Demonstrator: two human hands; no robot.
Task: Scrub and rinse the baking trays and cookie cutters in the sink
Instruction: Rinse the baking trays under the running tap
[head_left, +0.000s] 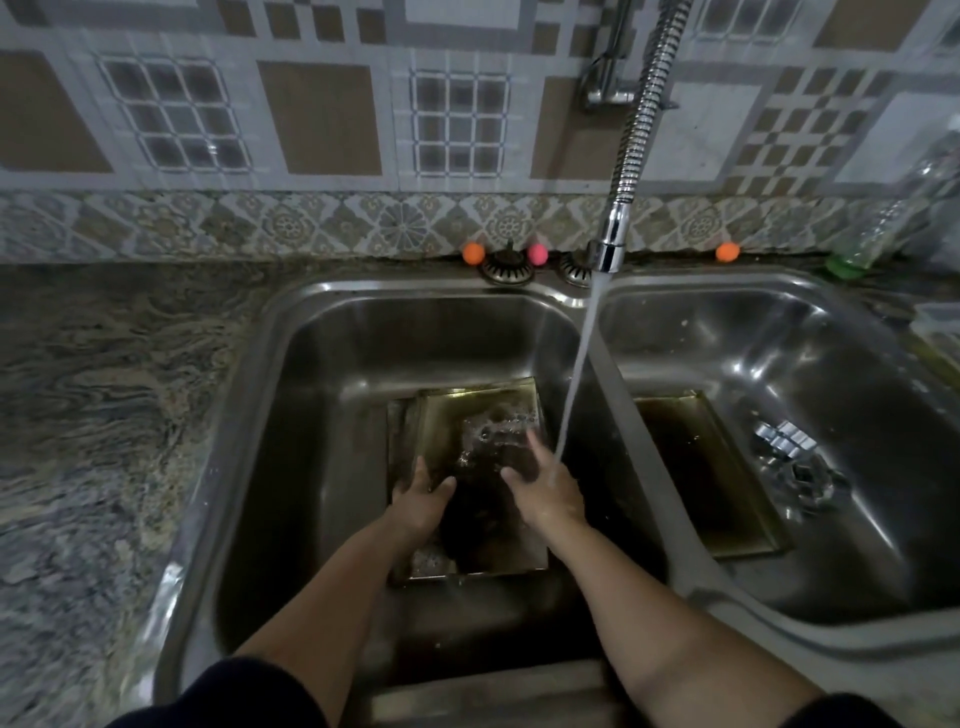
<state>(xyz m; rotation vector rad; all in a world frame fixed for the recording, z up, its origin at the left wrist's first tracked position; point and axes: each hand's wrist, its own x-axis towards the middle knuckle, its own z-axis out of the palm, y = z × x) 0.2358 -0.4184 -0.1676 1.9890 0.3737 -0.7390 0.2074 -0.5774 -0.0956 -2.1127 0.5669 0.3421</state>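
Double sink (291, 322) set in bench (104, 415). Left basin: baking tray (467, 410) flat on the floor, long axis running away from the person. Second tray (727, 499) and cookie cutters (784, 441) lie in right basin, well apart. Both hands over the left tray, fingers extended: left hand (418, 501) on near-left edge, right hand (545, 493) under the water stream (576, 374), closer to the far wall. Neither hand visibly grips.
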